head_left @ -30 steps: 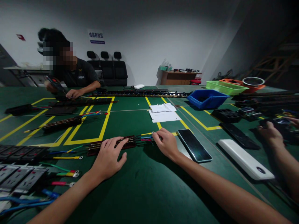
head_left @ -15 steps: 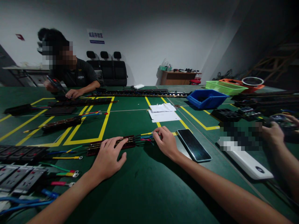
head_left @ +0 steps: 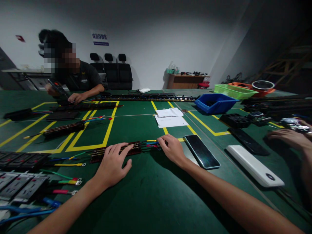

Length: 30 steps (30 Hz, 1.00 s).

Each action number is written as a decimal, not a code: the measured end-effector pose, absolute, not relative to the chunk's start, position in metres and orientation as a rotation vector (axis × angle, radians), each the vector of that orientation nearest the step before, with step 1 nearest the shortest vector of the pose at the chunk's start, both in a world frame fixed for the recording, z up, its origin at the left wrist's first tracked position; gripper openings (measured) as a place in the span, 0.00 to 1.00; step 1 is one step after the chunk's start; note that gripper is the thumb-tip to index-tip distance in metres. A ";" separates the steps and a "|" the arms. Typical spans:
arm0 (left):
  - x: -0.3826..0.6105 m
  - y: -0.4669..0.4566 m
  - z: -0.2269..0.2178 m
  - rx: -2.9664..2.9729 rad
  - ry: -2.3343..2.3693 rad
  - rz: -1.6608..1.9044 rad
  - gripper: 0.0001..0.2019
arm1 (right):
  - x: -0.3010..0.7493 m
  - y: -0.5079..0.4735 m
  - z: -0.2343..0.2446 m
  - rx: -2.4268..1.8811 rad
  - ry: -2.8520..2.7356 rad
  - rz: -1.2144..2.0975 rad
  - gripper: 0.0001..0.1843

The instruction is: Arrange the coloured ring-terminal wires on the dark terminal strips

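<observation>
Your left fingers (head_left: 117,150) lie spread on the likely stiff strip (head_left: 135,148); your right fingers (head_left: 163,141) pinch its floppy wires (head_left: 151,143). Grip the strip's edges.

At frame centre a terminal strip (head_left: 117,151) lay crosswise on the table (head_left: 151,195). The left hand (head_left: 112,167) lay over its right half, and the right hand (head_left: 172,150) was just right of it, at the wire ends (head_left: 152,144). Right of that hand lay a phone (head_left: 201,151), then a long flat pack (head_left: 254,165); behind them, upper centre, paper sheets (head_left: 170,117) with a bin (head_left: 215,103) to their right. Socket modules (head_left: 21,187) sat lower left, a second person (head_left: 80,78) upper left, and a third person's hand (head_left: 287,138) at the right edge.
</observation>
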<state>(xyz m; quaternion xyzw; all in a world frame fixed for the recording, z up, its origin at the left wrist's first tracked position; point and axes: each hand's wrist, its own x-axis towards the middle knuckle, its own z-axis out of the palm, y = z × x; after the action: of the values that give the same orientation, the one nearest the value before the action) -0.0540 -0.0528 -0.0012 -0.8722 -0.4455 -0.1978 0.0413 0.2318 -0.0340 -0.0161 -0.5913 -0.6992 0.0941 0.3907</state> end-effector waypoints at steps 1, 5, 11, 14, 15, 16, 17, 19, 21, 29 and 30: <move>-0.054 -0.053 -0.001 -2.672 -1.367 -0.606 0.24 | 0.232 -0.034 -0.016 -1.499 -1.769 0.235 0.17; -0.054 -0.053 -0.001 -2.672 -1.367 -0.602 0.24 | 0.232 -0.033 -0.018 -1.475 -1.672 0.179 0.12; -0.054 -0.053 -0.001 -2.666 -1.366 -0.617 0.24 | 0.233 -0.029 -0.024 -1.554 -1.674 0.214 0.11; -0.054 -0.053 0.000 -2.667 -1.370 -0.604 0.24 | 0.234 -0.028 -0.025 -1.575 -1.730 0.249 0.15; -0.053 -0.053 0.000 -2.667 -1.375 -0.601 0.24 | 0.234 -0.028 -0.025 -1.576 -1.735 0.258 0.16; -0.053 -0.053 0.000 -2.667 -1.377 -0.598 0.24 | 0.234 -0.028 -0.024 -1.576 -1.727 0.265 0.16; -0.053 -0.053 0.000 -2.667 -1.376 -0.600 0.24 | 0.234 -0.028 -0.024 -1.572 -1.707 0.271 0.15; -0.053 -0.053 0.000 -2.666 -1.368 -0.609 0.24 | 0.234 -0.028 -0.023 -1.557 -1.657 0.268 0.14; -0.053 -0.053 0.000 -2.665 -1.360 -0.615 0.24 | 0.234 -0.029 -0.022 -1.532 -1.642 0.247 0.12; -0.054 -0.053 0.000 -2.670 -1.365 -0.610 0.24 | 0.233 -0.031 -0.019 -1.543 -1.714 0.232 0.14; -0.054 -0.053 0.000 -2.671 -1.368 -0.609 0.24 | 0.233 -0.031 -0.019 -1.540 -1.698 0.219 0.13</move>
<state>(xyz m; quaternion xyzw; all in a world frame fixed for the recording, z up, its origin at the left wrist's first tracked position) -0.0540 -0.0526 -0.0004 -0.8716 -0.4464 -0.1988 0.0397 0.2329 -0.0307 -0.0190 -0.6108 -0.6734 0.0867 0.4073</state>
